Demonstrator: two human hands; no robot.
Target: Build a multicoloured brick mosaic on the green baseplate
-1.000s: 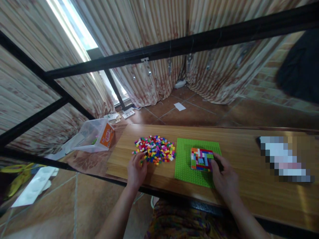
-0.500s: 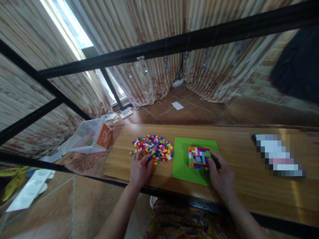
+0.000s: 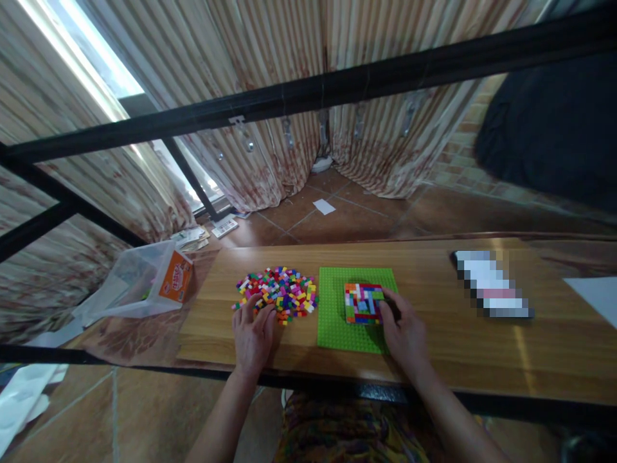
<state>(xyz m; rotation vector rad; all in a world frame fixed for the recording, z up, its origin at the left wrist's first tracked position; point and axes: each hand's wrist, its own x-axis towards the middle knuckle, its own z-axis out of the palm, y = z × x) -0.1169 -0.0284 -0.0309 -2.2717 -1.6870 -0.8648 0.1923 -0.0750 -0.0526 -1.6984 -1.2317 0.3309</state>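
A loose heap of small toy building bricks (image 3: 284,289) in many colours lies on the wooden table. At its near edge is my left hand (image 3: 253,337), fingers bent and apart, the tips among the bricks; no brick shows clearly between them. To the right lies a green studded baseplate (image 3: 332,331). Over it is a square multicoloured brick build (image 3: 362,303) with a blue part in its middle. My right hand (image 3: 405,331) grips the build's right edge, thumb on the near side; its other fingers are partly hidden. Whether the build is pressed onto the baseplate, I cannot tell.
A clear plastic box with an orange label (image 3: 176,276) lies tipped on its side at the table's left end. A phone-like device (image 3: 494,283), its screen blurred out, rests to the right. Beyond it is a white sheet (image 3: 595,296). A black metal bar (image 3: 299,93) crosses ahead.
The head view has swung right, so the scene sits further left and a white sheet shows at right. My left fingers have shifted slightly at the heap; the right hand keeps its grip.
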